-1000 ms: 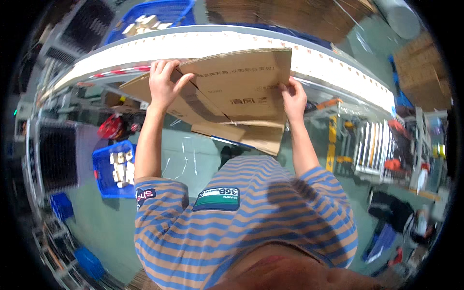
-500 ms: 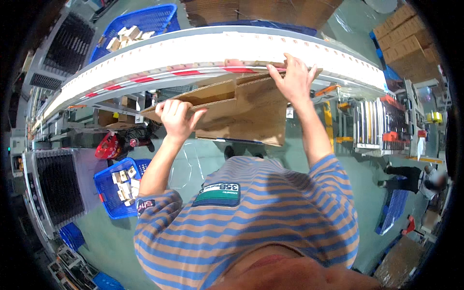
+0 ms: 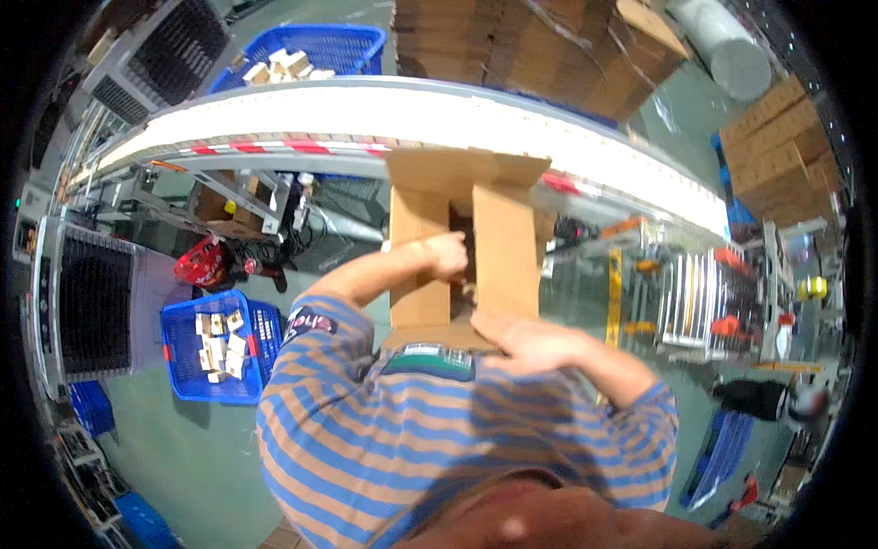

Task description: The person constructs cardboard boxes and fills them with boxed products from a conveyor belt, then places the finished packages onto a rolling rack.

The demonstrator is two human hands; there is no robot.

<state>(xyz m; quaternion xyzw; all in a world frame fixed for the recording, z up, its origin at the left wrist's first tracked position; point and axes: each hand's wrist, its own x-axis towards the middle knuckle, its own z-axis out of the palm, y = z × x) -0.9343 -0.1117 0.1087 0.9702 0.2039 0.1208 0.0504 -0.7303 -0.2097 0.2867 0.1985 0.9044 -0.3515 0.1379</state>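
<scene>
Carton (image 3: 506,247): between the torso and the white-topped bench (image 3: 439,114), open end facing the wearer, presumably for access with both hands.
Left hand (image 3: 446,256): over the gap between side flaps (image 3: 417,306); whether it grips cannot be told.
Right hand (image 3: 530,343): fingers outstretched, unclenched, at the near flap (image 3: 425,337), apparently steadying it.

Cardboard box (image 3: 506,247), flaps parted, before a long white-topped bench (image 3: 421,114). The left hand (image 3: 446,255) lies over the central gap; the right hand (image 3: 526,343) — fingers extended — meets the near edge. Left: blue basket (image 3: 215,392) containing pale blocks (image 3: 236,345).
</scene>
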